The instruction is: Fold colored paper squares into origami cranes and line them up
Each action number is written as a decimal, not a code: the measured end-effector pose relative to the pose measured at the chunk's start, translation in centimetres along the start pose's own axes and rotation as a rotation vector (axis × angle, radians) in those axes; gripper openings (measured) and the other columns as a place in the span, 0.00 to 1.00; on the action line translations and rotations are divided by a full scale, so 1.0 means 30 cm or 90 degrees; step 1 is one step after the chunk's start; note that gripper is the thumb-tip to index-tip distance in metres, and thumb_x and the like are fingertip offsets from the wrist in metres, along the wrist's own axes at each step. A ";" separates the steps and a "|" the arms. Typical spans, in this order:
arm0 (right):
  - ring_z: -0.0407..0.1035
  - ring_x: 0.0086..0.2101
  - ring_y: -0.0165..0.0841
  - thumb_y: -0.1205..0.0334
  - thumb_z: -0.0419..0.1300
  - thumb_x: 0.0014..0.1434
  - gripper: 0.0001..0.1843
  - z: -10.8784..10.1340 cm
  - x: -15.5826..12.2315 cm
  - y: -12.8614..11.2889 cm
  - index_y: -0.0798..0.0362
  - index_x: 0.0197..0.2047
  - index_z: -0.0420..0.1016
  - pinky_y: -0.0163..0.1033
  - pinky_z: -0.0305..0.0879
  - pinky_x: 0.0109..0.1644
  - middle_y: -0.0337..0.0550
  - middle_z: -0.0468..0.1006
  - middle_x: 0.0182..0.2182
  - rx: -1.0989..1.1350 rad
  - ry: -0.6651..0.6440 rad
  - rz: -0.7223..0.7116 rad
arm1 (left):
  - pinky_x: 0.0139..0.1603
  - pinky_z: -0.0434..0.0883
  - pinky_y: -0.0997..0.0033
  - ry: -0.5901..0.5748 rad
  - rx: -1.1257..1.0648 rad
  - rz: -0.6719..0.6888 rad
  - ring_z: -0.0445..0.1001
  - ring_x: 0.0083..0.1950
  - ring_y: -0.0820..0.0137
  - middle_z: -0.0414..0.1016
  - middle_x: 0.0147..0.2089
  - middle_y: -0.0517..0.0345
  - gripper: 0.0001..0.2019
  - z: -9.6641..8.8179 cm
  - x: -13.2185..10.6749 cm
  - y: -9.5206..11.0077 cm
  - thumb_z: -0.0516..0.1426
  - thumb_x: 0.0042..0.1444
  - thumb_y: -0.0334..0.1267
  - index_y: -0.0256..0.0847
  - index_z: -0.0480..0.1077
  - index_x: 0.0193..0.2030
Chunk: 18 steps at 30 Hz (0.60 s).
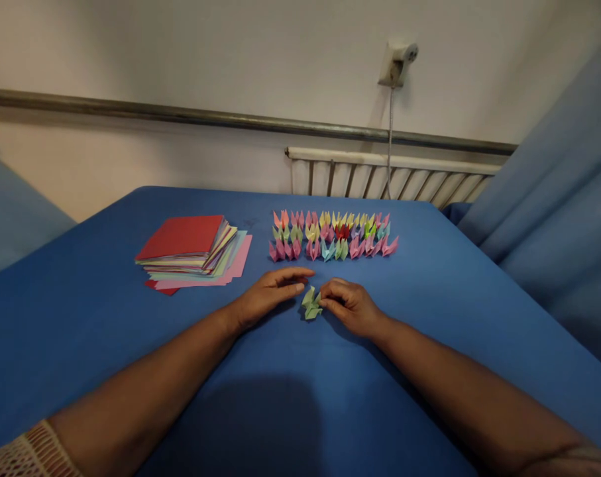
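A light green folded paper crane is at the middle of the blue table, between my two hands. My right hand pinches its right side, thumb and fingers closed on the paper. To its left, my left hand has its fingers stretched out and holds nothing; the fingertips are close to the crane. Beyond my hands stand three rows of small folded paper cranes in pink, yellow, green, blue and red.
A fanned stack of coloured paper sheets, red on top, lies on the left of the blue table. Behind are a metal rail, a radiator and a wall socket with a plug and cord. Blue curtains hang at the right.
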State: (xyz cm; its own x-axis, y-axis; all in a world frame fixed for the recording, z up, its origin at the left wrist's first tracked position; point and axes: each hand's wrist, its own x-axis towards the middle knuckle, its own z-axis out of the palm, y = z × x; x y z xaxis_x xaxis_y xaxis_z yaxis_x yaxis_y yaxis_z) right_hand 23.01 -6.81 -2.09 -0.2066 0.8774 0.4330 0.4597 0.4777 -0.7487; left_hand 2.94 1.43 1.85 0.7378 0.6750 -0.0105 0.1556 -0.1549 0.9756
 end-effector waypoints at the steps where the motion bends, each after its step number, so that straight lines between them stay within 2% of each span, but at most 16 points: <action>1: 0.68 0.33 0.30 0.67 0.57 0.63 0.06 0.001 0.000 -0.003 0.51 0.33 0.71 0.35 0.64 0.40 0.39 0.73 0.31 0.013 -0.012 -0.010 | 0.53 0.68 0.64 -0.051 -0.030 -0.015 0.72 0.52 0.65 0.75 0.53 0.50 0.19 -0.006 0.003 -0.003 0.59 0.56 0.41 0.39 0.71 0.54; 4: 0.68 0.32 0.29 0.67 0.58 0.63 0.05 0.004 -0.004 -0.009 0.51 0.34 0.72 0.35 0.64 0.39 0.39 0.73 0.30 0.030 -0.030 -0.029 | 0.50 0.69 0.66 -0.129 -0.058 -0.025 0.74 0.46 0.67 0.78 0.45 0.53 0.15 -0.012 0.010 -0.014 0.62 0.55 0.42 0.38 0.74 0.47; 7: 0.68 0.32 0.29 0.67 0.58 0.63 0.04 0.008 -0.009 -0.012 0.51 0.35 0.73 0.35 0.64 0.39 0.39 0.73 0.30 0.027 -0.038 -0.033 | 0.44 0.68 0.69 -0.114 -0.043 -0.003 0.72 0.39 0.71 0.77 0.37 0.57 0.10 -0.003 0.014 -0.024 0.63 0.53 0.42 0.37 0.75 0.36; 9: 0.68 0.32 0.29 0.66 0.58 0.63 0.05 0.009 -0.011 -0.016 0.51 0.35 0.73 0.35 0.64 0.39 0.39 0.73 0.30 0.022 -0.042 -0.031 | 0.42 0.67 0.71 -0.092 -0.034 0.005 0.71 0.36 0.72 0.75 0.34 0.58 0.09 0.005 0.015 -0.028 0.62 0.53 0.42 0.36 0.74 0.33; 14: 0.67 0.31 0.29 0.66 0.57 0.63 0.05 0.007 -0.007 -0.027 0.51 0.34 0.72 0.35 0.63 0.38 0.38 0.72 0.29 0.008 -0.020 -0.033 | 0.41 0.67 0.70 -0.074 -0.040 0.014 0.71 0.36 0.72 0.75 0.33 0.58 0.08 0.018 0.012 -0.030 0.61 0.54 0.40 0.36 0.74 0.31; 18: 0.67 0.31 0.29 0.67 0.56 0.63 0.06 0.006 -0.006 -0.028 0.51 0.34 0.71 0.35 0.62 0.38 0.37 0.72 0.28 -0.015 -0.001 -0.027 | 0.44 0.67 0.67 -0.065 -0.071 0.006 0.72 0.37 0.70 0.76 0.35 0.56 0.09 0.016 0.015 -0.042 0.60 0.56 0.41 0.36 0.74 0.34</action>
State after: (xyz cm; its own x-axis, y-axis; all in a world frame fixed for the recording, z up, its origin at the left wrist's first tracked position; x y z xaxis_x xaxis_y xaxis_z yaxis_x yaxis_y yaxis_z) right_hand 22.49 -7.35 -1.62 -0.2270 0.8565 0.4635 0.4708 0.5132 -0.7177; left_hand 3.39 1.57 0.50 0.8028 0.5960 -0.0178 0.0789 -0.0765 0.9939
